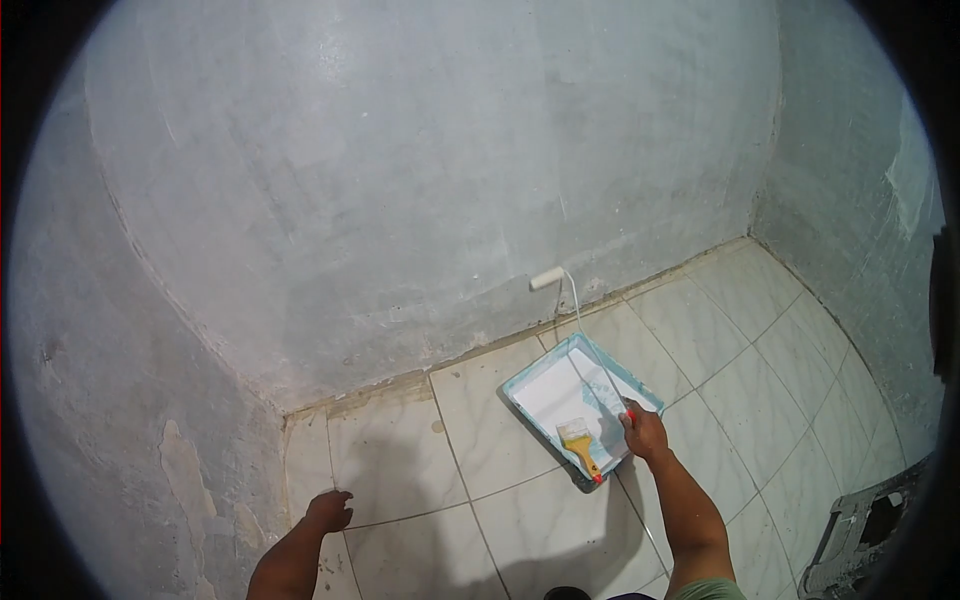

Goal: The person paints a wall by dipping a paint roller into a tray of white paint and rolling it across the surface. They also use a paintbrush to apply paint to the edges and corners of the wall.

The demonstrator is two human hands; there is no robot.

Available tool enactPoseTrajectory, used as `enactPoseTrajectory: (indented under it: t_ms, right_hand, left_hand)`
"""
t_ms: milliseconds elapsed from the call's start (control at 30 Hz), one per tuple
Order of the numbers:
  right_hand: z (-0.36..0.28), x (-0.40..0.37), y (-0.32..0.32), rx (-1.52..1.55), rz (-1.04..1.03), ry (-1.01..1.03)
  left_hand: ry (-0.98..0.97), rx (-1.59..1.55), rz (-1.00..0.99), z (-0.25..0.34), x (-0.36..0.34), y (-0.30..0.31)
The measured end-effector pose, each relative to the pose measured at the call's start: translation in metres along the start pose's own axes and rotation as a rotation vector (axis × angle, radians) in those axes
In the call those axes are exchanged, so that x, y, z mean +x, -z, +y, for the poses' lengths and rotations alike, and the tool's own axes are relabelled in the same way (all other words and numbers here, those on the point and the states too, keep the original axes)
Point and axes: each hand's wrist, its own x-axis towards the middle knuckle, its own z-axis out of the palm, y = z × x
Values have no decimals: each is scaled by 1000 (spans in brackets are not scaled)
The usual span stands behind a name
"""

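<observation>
My right hand [645, 432] is closed around the red handle of a paint roller. The roller's thin wire frame runs up over the paint tray, and its white sleeve [547, 278] is held in front of the wall. Below it, the blue-rimmed paint tray [521, 378] lies on the floor with white paint in it. A yellow-handled paintbrush [577, 443] rests across the tray's near edge, bristles over the paint. My left hand [330, 510] hangs above the floor tiles at the left, away from the tray, with nothing in it and its fingers loosely bent and apart.
A patchy grey wall [420, 180] stands ahead, with side walls meeting it at both corners. Marble-look tiles [520, 520] cover the floor. A dark plastic stool-like object [865, 530] is at the lower right. Part of a dark shoe [567, 593] shows at the bottom.
</observation>
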Motion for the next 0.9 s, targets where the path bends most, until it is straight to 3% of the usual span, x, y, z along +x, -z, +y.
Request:
enactPoseTrajectory:
  t_ms: [100, 200, 400, 467, 533, 567, 700, 767, 900]
  right_hand:
    - [-16, 14, 0, 24, 114, 99]
    - [-37, 23, 4, 90, 70, -11]
    - [6, -5, -19, 98, 132, 28]
    - [15, -1, -16, 80, 106, -87]
    - [19, 13, -7, 86, 161, -3]
    - [19, 17, -2, 126, 93, -86]
    - [41, 12, -17, 118, 154, -7]
    - [27, 3, -3, 117, 49, -91]
    - [48, 11, -10, 133, 43, -69]
  left_hand:
    - [-19, 3, -5, 2, -1, -3]
    - [-38, 52, 5, -1, 1, -7]
    - [-15, -1, 16, 7, -2, 6]
    - [-38, -7, 28, 5, -7, 4]
    - [-45, 16, 31, 0, -8, -2]
    - [-45, 31, 25, -6, -9, -7]
    - [-44, 11, 27, -10, -16, -4]
    - [-39, 8, 40, -14, -17, -5]
    - [-60, 61, 65, -21, -20, -11]
